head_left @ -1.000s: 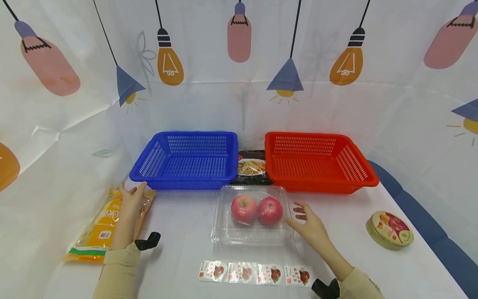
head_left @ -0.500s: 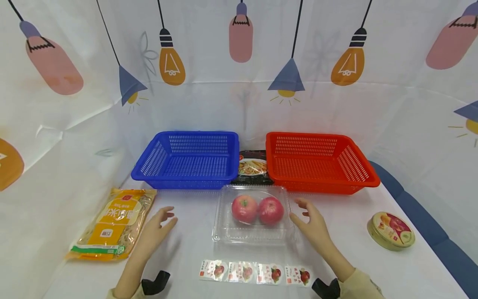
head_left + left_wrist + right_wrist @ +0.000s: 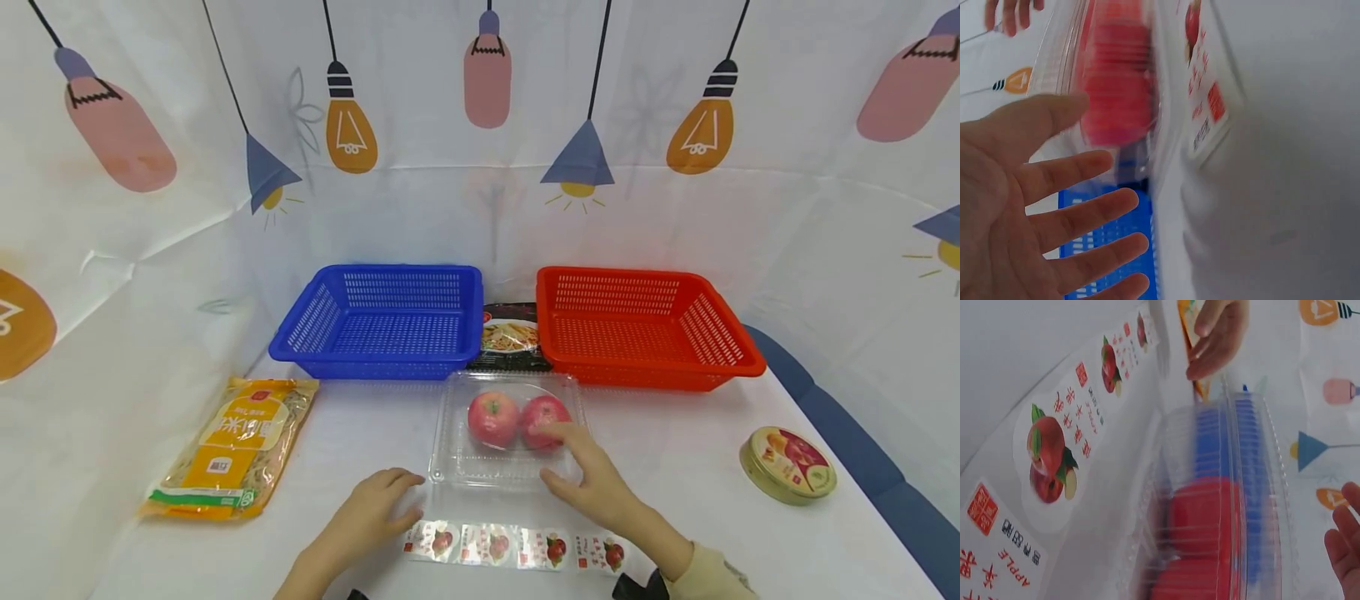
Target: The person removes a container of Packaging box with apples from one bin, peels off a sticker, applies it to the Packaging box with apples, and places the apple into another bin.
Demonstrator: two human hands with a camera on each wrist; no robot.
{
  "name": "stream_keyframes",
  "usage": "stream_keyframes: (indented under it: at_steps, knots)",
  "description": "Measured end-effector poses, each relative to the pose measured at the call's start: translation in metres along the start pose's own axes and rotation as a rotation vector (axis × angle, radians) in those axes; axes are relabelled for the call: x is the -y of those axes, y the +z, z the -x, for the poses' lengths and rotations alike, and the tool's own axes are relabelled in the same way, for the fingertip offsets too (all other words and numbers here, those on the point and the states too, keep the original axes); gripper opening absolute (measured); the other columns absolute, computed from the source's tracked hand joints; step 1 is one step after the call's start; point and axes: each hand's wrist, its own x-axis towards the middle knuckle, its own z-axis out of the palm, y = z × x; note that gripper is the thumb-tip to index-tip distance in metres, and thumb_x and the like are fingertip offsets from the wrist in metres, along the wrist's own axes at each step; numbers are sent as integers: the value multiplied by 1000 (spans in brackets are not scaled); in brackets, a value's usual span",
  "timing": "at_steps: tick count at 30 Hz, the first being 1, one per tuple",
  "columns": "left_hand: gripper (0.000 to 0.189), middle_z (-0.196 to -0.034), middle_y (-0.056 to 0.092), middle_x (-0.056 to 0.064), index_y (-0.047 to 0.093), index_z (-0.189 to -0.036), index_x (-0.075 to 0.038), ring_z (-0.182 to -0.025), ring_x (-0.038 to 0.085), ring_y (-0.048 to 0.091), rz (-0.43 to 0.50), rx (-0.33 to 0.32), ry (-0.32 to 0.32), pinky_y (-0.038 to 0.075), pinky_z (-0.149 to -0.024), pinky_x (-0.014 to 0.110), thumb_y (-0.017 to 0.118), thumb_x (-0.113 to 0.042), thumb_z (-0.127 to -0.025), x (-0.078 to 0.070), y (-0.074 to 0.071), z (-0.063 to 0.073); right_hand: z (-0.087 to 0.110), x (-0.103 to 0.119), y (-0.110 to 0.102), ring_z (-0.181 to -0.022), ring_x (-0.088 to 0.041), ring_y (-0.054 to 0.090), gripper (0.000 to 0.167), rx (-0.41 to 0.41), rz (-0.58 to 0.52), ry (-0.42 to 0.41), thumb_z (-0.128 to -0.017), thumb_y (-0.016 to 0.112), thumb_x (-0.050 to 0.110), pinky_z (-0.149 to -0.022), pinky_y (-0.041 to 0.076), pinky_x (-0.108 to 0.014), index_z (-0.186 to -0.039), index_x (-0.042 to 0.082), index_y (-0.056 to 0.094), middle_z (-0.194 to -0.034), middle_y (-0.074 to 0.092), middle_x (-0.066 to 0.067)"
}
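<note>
A clear plastic clamshell box (image 3: 465, 471) stands mid-table with two red apples inside, a left apple (image 3: 492, 419) and a right apple (image 3: 538, 410). In front of it lies a strip of apple labels (image 3: 489, 546). My left hand (image 3: 367, 512) hovers by the strip's left end, fingers spread and holding nothing; in the left wrist view its straight fingers (image 3: 1091, 215) point toward the box. My right hand (image 3: 600, 483) is over the box's front right corner, its fingers overlapping the right apple in the head view. In the right wrist view the right fingertips (image 3: 1338, 537) show at the edge.
Behind the box stand a blue basket (image 3: 375, 369) and a red basket (image 3: 652, 375), with a black food packet (image 3: 510, 337) between them. A yellow bag (image 3: 217, 454) lies at the left. A round tin (image 3: 787, 464) stands at the right, near a blue chair (image 3: 847, 433).
My left hand has left the yellow bag and come right and nearer, to the label strip. My right hand has moved left from beside the box to over its right front part.
</note>
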Motion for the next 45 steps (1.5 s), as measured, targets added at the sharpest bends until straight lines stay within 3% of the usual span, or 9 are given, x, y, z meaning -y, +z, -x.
stream_keyframes:
  at_steps: [3,7,13,19,24,27,30,38,45]
  knots:
    - [45,-110,61,5,62,-112,-8,-101,25,58,-16,42,55,47,-87,43,70,-36,-79,-5,3,2,-2,7,7,-106,-15,50,48,108,-59,-144,-74,68,0,-86,46,-29,-119,6,53,-116,57,-3]
    - [56,-113,60,8,62,-115,-9,-103,28,57,-43,80,85,46,-86,47,68,-50,-77,-10,9,4,-3,17,17,-107,-14,51,40,250,-120,-274,-80,66,6,-92,44,-29,-118,10,54,-115,57,1]
    - [66,-117,57,7,58,-120,-10,-108,28,53,-31,136,100,44,-89,48,71,-51,-70,-11,16,6,0,25,34,-104,-5,52,32,406,-104,-366,-85,62,14,-93,41,-18,-116,17,54,-111,58,7]
    - [69,-115,57,5,58,-121,-9,-109,26,52,-63,170,114,43,-91,46,75,-47,-66,-13,18,4,9,20,49,-95,-2,53,39,576,-62,-327,-78,66,12,-88,36,-7,-116,17,55,-117,56,3]
    - [67,-111,58,4,59,-119,-10,-106,24,53,-111,173,122,44,-89,45,78,-41,-63,-15,18,5,15,17,56,-107,-7,52,42,675,123,-273,-79,67,22,-94,40,-20,-119,20,55,-127,53,-3]
    - [64,-106,59,3,61,-116,-10,-101,22,54,-142,160,147,45,-87,42,80,-38,-62,-17,18,5,19,15,60,-118,-14,47,46,706,230,-262,-79,67,28,-97,41,-30,-122,23,53,-130,52,-3]
    - [61,-101,60,1,63,-113,-10,-96,20,55,-178,151,175,46,-85,39,81,-37,-61,-20,17,4,21,14,63,-119,-14,46,49,733,275,-242,-79,68,31,-96,41,-32,-124,25,51,-131,52,-1]
    - [51,-91,58,-3,66,-105,-12,-91,17,55,-201,134,200,45,-84,36,81,-34,-61,-22,18,1,20,14,66,-121,-14,45,54,767,309,-213,-80,67,31,-95,41,-32,-130,24,48,-133,50,-1]
    - [40,-82,57,-6,68,-89,-15,-86,17,55,-225,75,243,45,-82,34,82,-32,-57,-21,20,1,16,16,72,-120,-14,45,61,772,325,-207,-81,65,32,-95,42,-33,-136,20,44,-133,50,0]
